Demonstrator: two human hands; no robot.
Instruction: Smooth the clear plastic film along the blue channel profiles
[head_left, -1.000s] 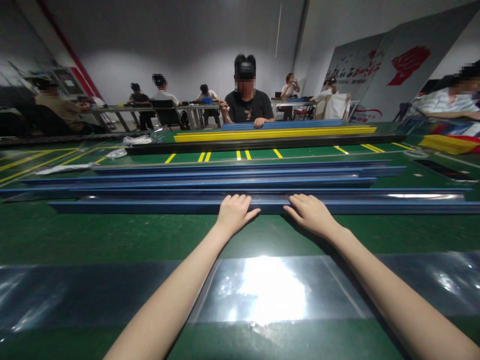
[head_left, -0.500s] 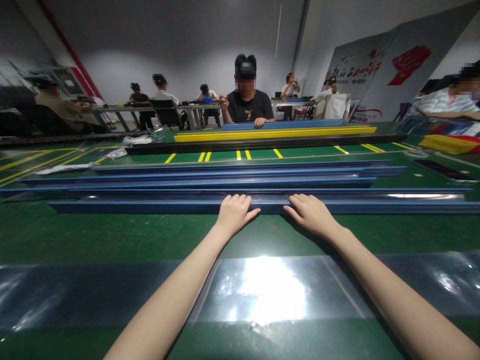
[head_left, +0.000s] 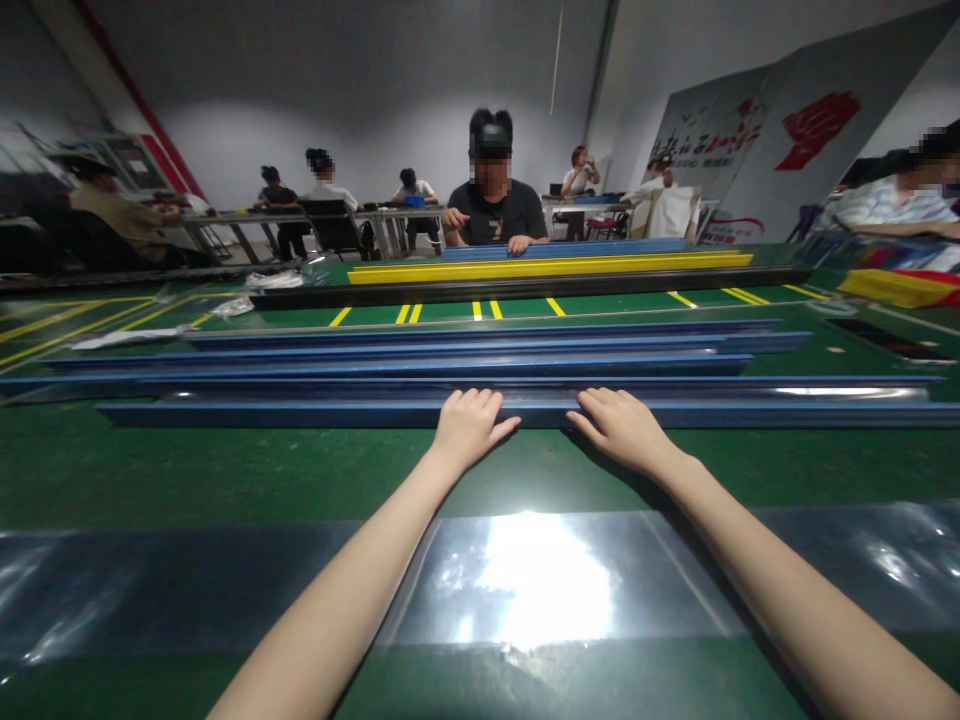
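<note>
The left fingers (head_left: 472, 400) lie close together, bent over the near wall of a long blue rail (head_left: 300, 412), with their tips dipping out of sight into its channel. The thumb sticks out to the side along the rail's near face. The right fingers (head_left: 600, 402) sit the same way a little further along the same rail, slightly more spread, the thumb tucked low against the near face. From here I cannot tell whether either set of fingers pinches the wall or only rests on it.

The left hand (head_left: 469, 425) and the right hand (head_left: 622, 428) are near each other around the rail's middle, both arms stretched forward across the green table (head_left: 187, 470). The rail lies flat and runs crosswise, nearest of a row of more blue rails (head_left: 450, 350) lying side by side just behind it.

Under the forearms, a clear plastic sheet (head_left: 540, 580) lies on the table and catches a bright glare. Beyond the blue rails, short yellow lines (head_left: 409, 313) mark the table, then come a black rail (head_left: 525, 288) and a yellow rail (head_left: 547, 268). A person in a dark shirt (head_left: 491, 212) sits opposite, with one hand on the far rails.
</note>
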